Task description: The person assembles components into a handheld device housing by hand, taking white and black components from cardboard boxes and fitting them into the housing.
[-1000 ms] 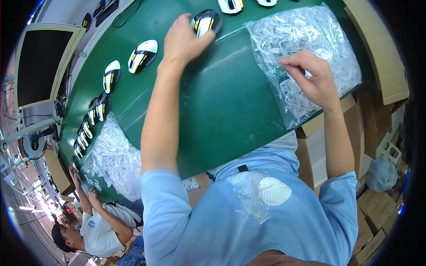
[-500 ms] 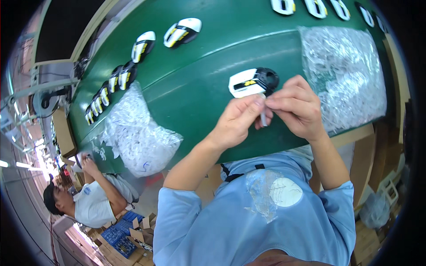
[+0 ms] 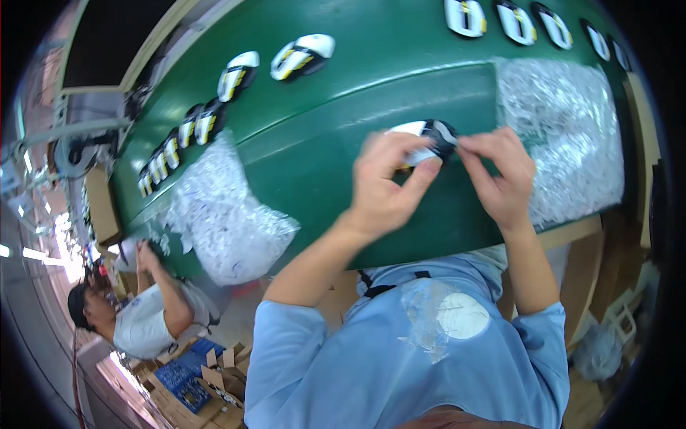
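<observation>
The left forearm (image 3: 314, 266) slants up and rightward from the lower middle of the frame; the left hand (image 3: 389, 182), right of centre, curls, thumb pointing right. The right forearm (image 3: 532, 266) stands near upright farther right, the right hand (image 3: 504, 179) bent leftward, thumb and index fingertips pinched.

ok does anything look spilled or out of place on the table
Possibly: small whitish pieces lie loose on the green table beside the clear bag on the left, apparently outside it, as if spilled. Nothing else there stands out.
</observation>
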The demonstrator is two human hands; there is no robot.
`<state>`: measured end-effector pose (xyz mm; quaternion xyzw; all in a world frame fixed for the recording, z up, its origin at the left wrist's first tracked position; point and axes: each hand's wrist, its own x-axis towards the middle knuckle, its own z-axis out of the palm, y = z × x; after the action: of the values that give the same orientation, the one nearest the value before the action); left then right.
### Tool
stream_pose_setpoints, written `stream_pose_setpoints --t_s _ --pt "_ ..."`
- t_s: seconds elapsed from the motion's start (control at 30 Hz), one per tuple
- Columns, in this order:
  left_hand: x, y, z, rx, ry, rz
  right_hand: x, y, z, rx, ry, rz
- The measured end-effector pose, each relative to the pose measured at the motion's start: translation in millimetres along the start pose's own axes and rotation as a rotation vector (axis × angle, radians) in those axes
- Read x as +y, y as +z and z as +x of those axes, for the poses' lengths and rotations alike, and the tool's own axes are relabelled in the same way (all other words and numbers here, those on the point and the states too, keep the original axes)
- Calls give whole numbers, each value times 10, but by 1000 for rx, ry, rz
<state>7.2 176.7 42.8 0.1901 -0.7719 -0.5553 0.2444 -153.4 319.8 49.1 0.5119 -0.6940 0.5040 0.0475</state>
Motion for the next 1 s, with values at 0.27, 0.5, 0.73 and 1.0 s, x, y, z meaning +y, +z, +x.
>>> stream_pose_setpoints --t_s 0.27,0.5,0.73,1.0 --pt "-438 -6 286 -143 391 614 204 174 -145 -139 50 21" --pt "-503 -21 236 -103 363 564 186 221 -78 -206 26 -16" --pt "-393 -6 277 -153 509 749 165 11 -354 -394 -18 -191" --pt "-325 -168 324 -324 611 1021 159 294 -658 -260 -40 -57"
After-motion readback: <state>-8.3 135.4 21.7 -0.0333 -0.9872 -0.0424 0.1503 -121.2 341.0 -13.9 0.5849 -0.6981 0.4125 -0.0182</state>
